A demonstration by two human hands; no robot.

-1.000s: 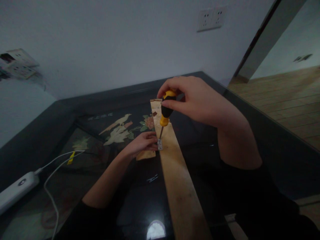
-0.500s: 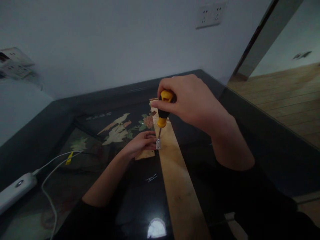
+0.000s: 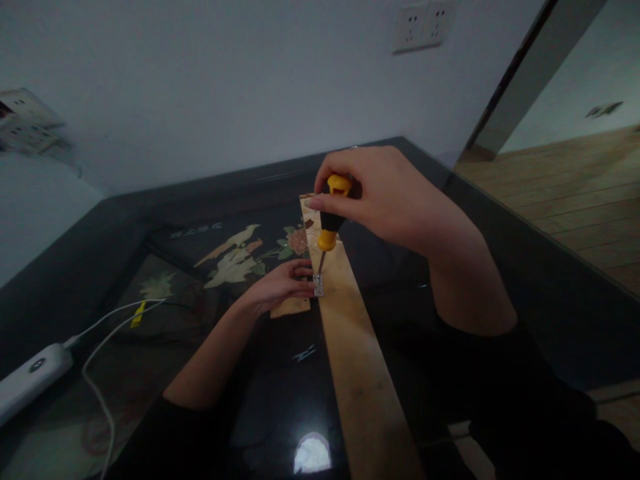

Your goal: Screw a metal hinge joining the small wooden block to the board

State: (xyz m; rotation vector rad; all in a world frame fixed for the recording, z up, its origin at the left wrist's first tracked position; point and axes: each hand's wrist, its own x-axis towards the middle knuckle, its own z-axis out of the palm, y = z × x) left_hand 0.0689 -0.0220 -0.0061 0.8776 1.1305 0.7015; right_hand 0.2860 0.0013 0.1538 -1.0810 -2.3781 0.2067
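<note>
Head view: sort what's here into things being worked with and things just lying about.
Worked with:
right hand gripping the screwdriver
left hand steadying the hinge
long plank
small wood piece

Lying about:
power strip
white cable
small metal bits on the table
wall socket

My right hand [image 3: 385,200] is raised, fingers curled in a grip; my left hand [image 3: 280,288] is low, fingers extended, both forearms bare.
</note>
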